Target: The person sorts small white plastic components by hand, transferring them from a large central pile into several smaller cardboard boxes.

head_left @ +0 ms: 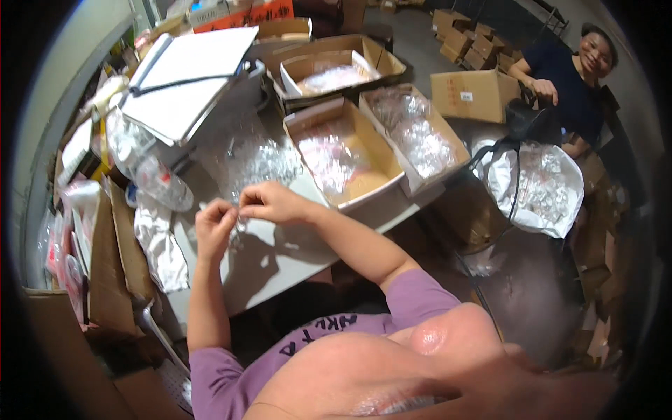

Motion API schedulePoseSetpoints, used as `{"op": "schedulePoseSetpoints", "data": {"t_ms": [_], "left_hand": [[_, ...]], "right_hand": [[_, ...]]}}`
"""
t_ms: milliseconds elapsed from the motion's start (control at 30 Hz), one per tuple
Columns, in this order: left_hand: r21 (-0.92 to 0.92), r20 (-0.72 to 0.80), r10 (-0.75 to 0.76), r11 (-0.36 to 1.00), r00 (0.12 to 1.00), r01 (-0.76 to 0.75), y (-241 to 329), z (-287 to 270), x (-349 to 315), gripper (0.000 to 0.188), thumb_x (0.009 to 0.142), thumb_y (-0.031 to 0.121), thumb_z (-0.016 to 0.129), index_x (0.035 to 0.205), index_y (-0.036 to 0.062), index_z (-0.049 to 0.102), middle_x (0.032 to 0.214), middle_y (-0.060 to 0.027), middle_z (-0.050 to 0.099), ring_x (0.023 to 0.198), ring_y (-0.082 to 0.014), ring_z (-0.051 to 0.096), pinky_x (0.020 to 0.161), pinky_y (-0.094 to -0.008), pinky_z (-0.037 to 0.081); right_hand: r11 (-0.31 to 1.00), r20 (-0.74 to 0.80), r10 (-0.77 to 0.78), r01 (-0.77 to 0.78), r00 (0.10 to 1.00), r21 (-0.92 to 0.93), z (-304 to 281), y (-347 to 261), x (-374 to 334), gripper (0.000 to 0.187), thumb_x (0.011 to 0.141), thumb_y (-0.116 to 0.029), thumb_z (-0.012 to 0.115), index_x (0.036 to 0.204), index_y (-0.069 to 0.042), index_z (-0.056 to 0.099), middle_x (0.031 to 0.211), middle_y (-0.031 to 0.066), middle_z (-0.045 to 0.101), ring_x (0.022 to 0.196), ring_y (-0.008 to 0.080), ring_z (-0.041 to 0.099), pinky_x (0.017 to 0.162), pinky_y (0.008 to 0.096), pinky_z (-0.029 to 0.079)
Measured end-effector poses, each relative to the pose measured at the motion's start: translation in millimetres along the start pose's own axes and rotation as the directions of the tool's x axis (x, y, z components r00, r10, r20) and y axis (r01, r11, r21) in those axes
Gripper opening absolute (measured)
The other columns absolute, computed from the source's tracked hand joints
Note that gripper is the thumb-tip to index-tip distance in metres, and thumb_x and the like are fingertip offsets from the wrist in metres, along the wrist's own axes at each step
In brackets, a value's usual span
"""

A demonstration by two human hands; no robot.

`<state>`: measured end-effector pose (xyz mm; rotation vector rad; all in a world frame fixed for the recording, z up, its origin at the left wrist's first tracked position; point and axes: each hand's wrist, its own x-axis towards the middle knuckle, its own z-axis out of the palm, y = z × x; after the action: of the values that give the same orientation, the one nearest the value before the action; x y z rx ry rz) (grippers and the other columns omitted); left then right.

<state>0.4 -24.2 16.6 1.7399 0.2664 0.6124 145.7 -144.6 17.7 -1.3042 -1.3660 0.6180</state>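
My left hand [215, 222] and my right hand [277, 202] meet over the white table [283, 260], fingertips pinched close together. Between them is something small and shiny, partly clear, with a bit hanging below the fingers; its kind is too small to make out. Just beyond my hands lies a spread of small clear plastic packets [262, 159]. Right of it stands an open cardboard box [381, 162] partly filled with clear and pinkish packets. A second, narrower box [423, 143] beside it holds more shiny packets.
At the left are a clear plastic bottle [165, 183], a crumpled white cloth [159, 241] and cardboard [108, 269]. A clipboard with paper [185, 84] lies behind. At right, a white bag of packets [568, 189] stands near a co-worker [574, 91] beside a closed carton [465, 94].
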Motion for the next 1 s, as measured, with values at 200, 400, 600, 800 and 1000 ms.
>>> {"op": "schedulePoseSetpoints", "data": {"t_ms": [200,400,600,800,1000], "left_hand": [[-0.171,0.094,0.022,0.985,0.995,-0.006,-10.7,5.0,0.6,0.009,0.081,0.005,0.063,0.074,0.0005,0.059,0.071,0.0022,0.053,0.063,-0.0047,0.045,0.057,-0.0192,0.034],[-0.18,0.044,0.099,0.98,0.994,-0.089,7.2,5.4,-5.1,0.008,0.083,0.003,0.059,0.075,0.0003,0.057,0.071,0.002,0.051,0.063,-0.0045,0.043,0.057,-0.0188,0.033],[-0.199,0.024,0.058,0.979,0.998,-0.052,-17.8,7.5,4.7,0.008,0.082,0.002,0.06,0.075,0.0002,0.057,0.074,0.0014,0.052,0.066,-0.0052,0.045,0.058,-0.0192,0.034],[-0.098,-0.051,0.084,0.991,0.995,-0.089,6.3,5.3,1.8,0.01,0.085,0.006,0.059,0.077,0.0006,0.058,0.07,0.0029,0.051,0.064,-0.0042,0.043,0.056,-0.0201,0.034],[-0.359,-0.12,0.038,0.93,0.992,-0.079,-18.2,9.0,8.6,0.022,0.087,0.011,0.06,0.106,0.0008,0.053,0.087,-0.0025,0.056,0.078,-0.0096,0.053,0.072,-0.0232,0.044]], "right_hand": [[0.997,0.073,0.072,-0.071,0.995,-0.013,-4.2,3.3,-4.8,0.016,0.081,-0.016,0.062,0.082,-0.001,0.058,0.071,0.0108,0.059,0.067,0.0184,0.055,0.065,0.0317,0.045],[0.999,0.06,-0.008,0.004,0.998,0.052,-3.4,-13.7,-6.0,0.01,0.082,-0.011,0.061,0.085,-0.001,0.061,0.073,0.0073,0.062,0.067,0.0126,0.057,0.063,0.0283,0.046],[0.996,0.054,0.08,-0.079,0.995,-0.033,-7.5,3.5,-4.9,0.014,0.082,-0.015,0.064,0.087,-0.002,0.062,0.077,0.0095,0.063,0.071,0.0148,0.058,0.068,0.0293,0.046],[0.953,-0.045,-0.15,0.133,0.988,-0.273,-6.3,-12.4,0.2,0.016,0.081,-0.017,0.065,0.085,-0.002,0.062,0.074,0.0122,0.06,0.067,0.0234,0.056,0.063,0.0322,0.046],[0.935,-0.341,-0.263,0.152,0.902,-0.32,-24.2,-41.0,-24.0,0.008,0.079,-0.007,0.067,0.083,-0.001,0.063,0.075,0.0088,0.061,0.065,0.0171,0.057,0.059,0.0289,0.044]]}}
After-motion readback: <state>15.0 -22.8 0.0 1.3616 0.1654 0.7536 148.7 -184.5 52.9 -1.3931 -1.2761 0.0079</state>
